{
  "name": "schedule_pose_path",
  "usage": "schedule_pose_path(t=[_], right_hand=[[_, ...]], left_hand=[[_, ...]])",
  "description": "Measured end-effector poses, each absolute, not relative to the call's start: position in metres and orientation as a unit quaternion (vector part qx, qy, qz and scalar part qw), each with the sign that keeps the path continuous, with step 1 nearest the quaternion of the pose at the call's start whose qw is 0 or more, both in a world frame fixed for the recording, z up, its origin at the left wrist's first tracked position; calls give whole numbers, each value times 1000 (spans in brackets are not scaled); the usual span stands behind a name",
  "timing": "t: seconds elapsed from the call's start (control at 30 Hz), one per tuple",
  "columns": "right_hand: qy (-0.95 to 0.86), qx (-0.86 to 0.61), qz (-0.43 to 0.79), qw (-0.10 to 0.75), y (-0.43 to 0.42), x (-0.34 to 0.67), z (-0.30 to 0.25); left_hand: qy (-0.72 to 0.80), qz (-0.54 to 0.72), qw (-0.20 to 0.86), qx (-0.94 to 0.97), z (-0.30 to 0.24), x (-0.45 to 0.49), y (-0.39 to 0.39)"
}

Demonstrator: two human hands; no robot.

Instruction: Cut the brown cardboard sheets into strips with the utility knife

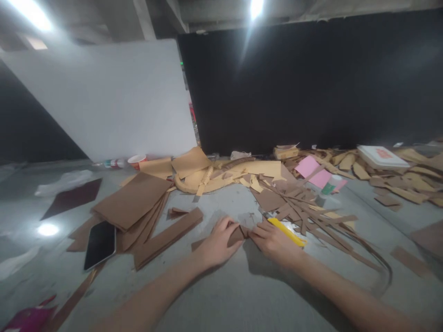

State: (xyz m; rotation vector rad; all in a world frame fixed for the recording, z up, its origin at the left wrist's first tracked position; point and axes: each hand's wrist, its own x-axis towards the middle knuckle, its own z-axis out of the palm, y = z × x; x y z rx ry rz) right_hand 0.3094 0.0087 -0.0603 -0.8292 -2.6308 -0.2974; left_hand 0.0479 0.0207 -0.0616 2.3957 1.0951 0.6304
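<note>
In the middle of the grey table, my left hand [218,242] and my right hand [275,240] meet at a small folded piece of brown card [245,230]. Fingers of both hands are closed on it, one hand at each side; part of the piece is hidden under my left hand. A yellow utility knife [285,232] lies just beyond my right hand. Left of my left hand is a stack of brown card strips [169,237], with a small folded brown piece [177,212] behind it.
Larger brown sheets [133,200] and a phone [100,245] lie at left. Offcut strips [304,207] spread at right, near pink paper [313,170] and a small green-labelled container [331,184]. Tan scraps, a paper cup [137,161] and a white box [382,157] line the back.
</note>
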Motion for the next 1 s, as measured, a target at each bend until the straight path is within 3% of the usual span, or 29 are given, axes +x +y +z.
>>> schedule_pose_path(t=[0.6,1.0], right_hand=[[-922,-286,35,259,12,316,-63],[-924,-286,25,252,10,316,-66]], left_hand=[[348,193,138,907,-42,52,14],[315,200,128,919,-46,53,14]])
